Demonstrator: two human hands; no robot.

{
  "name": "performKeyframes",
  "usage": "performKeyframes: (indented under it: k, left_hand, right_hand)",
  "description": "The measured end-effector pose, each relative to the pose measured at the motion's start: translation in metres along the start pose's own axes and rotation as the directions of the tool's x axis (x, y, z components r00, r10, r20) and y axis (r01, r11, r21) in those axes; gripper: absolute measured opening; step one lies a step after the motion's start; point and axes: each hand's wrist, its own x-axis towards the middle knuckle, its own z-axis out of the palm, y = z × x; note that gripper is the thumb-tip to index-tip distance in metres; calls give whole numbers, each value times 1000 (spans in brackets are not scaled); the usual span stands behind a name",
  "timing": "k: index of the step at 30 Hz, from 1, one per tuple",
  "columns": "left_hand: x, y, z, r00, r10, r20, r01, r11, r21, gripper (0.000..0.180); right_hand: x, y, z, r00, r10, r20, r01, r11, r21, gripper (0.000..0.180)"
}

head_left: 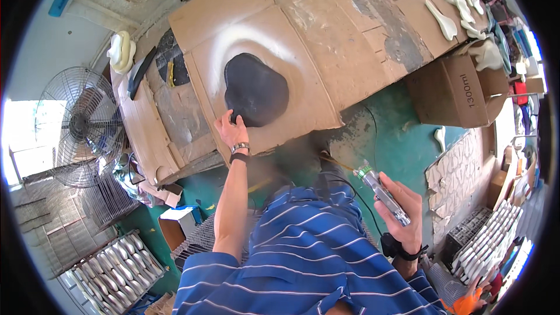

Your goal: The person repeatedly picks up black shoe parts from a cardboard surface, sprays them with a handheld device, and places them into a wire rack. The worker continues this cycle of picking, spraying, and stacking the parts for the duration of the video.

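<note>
A black, smooth, rounded saddle-shaped pad (256, 90) lies on a flattened cardboard sheet (315, 102) with a whitish sprayed arc around its far side. At the pad's near left edge, my left hand (233, 130) pinches its rim between thumb and fingers. My right hand (402, 209) is off to the right, beyond the table's near edge. It is closed around a silver spray gun (387, 195) with a green part at its front end, held away from the pad. A thin yellowish hose shows near that front end.
A large wire fan (79, 121) stands at the left. Cream foam saddle pieces (441, 20) lie at the table's far right. An open cardboard box (449, 93) sits right of the table. Racks of pale saddle pieces (119, 271) stand low left and right. Dark hoses trail over the green floor.
</note>
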Motion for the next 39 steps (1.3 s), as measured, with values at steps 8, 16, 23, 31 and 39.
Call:
performKeyframes:
  k: [8, 16, 23, 31, 39]
  left_hand:
    - [20, -29, 16, 558, -540, 630, 752, 7, -660, 21]
    - [20, 31, -79, 746, -223, 627, 586, -226, -778, 33]
    - [-54, 46, -205, 877, -207, 433, 340, -369, -865, 54]
    - [-243, 23, -300, 724, -686, 74, -212, -322, -923, 53]
    - [-425, 20, -367, 141, -973, -185, -663, 46, -747, 25]
  right_hand:
    - [31, 8, 18, 992, -84, 91, 80, 996, 46, 66]
    - [57, -5, 40, 961, -183, 207, 171, 983, 73, 61]
    - [83, -15, 63, 832, -242, 499, 255, 966, 43, 52]
    - [97, -14, 93, 492, -358, 794, 433, 891, 134, 50]
    - [115, -33, 152, 188, -288, 939, 508, 847, 158, 53]
